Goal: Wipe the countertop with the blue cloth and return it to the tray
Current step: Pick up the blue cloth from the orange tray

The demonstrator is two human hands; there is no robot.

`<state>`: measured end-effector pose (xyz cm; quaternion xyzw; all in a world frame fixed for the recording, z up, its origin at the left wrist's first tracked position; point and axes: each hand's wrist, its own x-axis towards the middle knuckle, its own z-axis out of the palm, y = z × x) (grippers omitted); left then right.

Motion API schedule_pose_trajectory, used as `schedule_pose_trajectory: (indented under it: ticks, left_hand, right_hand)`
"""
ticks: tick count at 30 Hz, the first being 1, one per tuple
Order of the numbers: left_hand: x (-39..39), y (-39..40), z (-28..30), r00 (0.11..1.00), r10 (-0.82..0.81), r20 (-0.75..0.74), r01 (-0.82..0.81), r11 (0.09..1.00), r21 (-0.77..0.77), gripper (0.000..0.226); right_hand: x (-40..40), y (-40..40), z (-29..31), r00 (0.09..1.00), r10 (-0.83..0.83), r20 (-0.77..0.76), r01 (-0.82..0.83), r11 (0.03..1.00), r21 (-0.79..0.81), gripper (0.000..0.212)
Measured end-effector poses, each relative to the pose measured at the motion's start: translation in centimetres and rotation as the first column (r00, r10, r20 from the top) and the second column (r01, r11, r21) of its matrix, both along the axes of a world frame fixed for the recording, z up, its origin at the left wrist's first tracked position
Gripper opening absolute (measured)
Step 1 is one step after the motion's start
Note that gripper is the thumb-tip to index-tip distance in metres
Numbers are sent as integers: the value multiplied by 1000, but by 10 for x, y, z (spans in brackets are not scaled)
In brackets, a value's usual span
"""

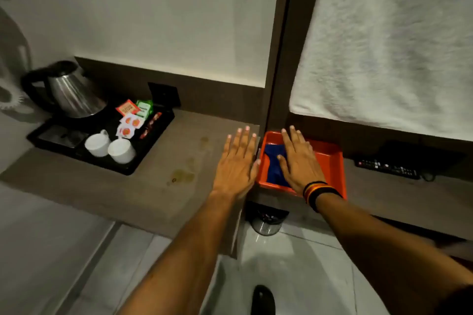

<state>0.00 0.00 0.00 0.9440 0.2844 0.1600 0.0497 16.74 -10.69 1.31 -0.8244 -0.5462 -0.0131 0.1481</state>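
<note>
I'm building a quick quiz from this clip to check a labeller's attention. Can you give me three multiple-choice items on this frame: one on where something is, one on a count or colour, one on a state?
1. Where does the blue cloth lie?
A. In the orange tray
B. On the black tray
C. On the floor

2. How many white cups stand on the black tray?
A. One
B. Two
C. Four

3. How is the left hand held?
A. Clenched in a fist
B. Gripping the kettle
C. Flat and open, fingers spread, over the countertop

Answers:
1 A: the cloth sits inside the orange tray, partly under the right hand.
2 B: two cups stand side by side at the tray's front.
3 C: the palm faces down with the fingers extended, holding nothing.
</note>
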Motion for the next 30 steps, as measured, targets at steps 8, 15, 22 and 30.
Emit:
schedule_pose_trajectory:
  ticks: [8,15,22,30]
  left_hand:
    - [48,15,-92,995,34,-91,-53,973,-224,64]
    - [51,18,-133,971,111,-211,-139,983,-123,63]
    - [49,22,-131,991,115,-63,-126,965,-231,58]
    - [42,23,-124,996,64,-64,-79,959,-271,57]
  right_hand:
    - [49,50,-102,963,-75,-258,50,994,-100,57]
    - [75,87,-163,960,-88,-267,3,952,-305,67]
    - [68,103,-183,893,-253,-371,165,953,-253,68]
    - [52,93,-116,849,-230,-476,278,960,32,65]
